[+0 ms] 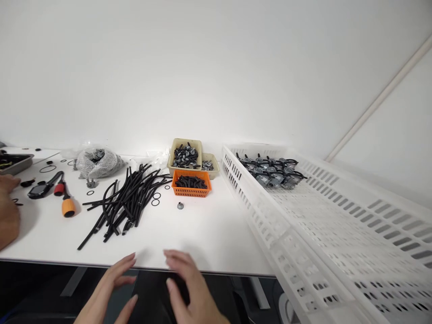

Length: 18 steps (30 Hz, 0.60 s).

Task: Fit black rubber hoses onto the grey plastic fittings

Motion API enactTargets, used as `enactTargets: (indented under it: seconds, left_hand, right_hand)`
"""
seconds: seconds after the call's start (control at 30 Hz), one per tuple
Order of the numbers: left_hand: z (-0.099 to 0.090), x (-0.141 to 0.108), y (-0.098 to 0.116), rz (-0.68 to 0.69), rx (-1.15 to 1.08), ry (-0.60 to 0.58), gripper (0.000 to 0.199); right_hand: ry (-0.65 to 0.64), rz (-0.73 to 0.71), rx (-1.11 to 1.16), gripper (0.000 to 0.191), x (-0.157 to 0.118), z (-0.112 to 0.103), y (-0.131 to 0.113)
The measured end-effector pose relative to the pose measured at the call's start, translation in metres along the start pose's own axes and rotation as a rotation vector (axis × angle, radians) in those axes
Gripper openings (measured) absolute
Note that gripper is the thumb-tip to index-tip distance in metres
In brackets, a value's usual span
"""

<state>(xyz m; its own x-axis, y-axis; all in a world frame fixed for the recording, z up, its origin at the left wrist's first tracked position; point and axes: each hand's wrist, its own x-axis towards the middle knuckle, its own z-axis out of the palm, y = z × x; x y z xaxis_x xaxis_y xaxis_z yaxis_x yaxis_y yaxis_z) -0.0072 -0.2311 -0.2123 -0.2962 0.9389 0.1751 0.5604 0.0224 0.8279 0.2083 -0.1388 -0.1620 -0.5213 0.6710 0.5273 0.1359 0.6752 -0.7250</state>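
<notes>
My left hand (111, 292) and my right hand (189, 288) hover at the table's front edge, fingers apart, with nothing in either. Beyond my left hand lies a loose pile of black rubber hoses (130, 202). A small grey metal fitting (180, 205) sits alone past my right hand. Behind it stands an orange basket (191, 192) of short black tube pieces (191, 182). Farther back, a cream bin (171, 168) holds black and grey parts (186, 155), and a second cream bin (215, 172) holds small metal pieces (208, 165).
A large white perforated crate (263, 220) fills the right side, with several hose-fitted assemblies (273, 171) at its far end. On the left are a bag of grey parts (97, 163), an orange-handled screwdriver (68, 207), a watch (38, 190) and another person's arm (7, 216). Black rings (155, 202) lie beside the hoses.
</notes>
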Motion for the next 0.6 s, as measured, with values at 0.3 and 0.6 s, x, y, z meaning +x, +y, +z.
enactTargets:
  seconds: [0.3,0.6]
  left_hand:
    - [0.011,0.11,0.099,0.307,0.029,-0.012,0.029]
    - [0.043,0.23,0.107,0.514,0.284,0.293,0.021]
  right_hand:
    - [0.289,-0.045,-0.27,0.018,0.122,-0.06,0.027]
    - [0.34,0.283,-0.491,0.021,0.212,-0.094,0.086]
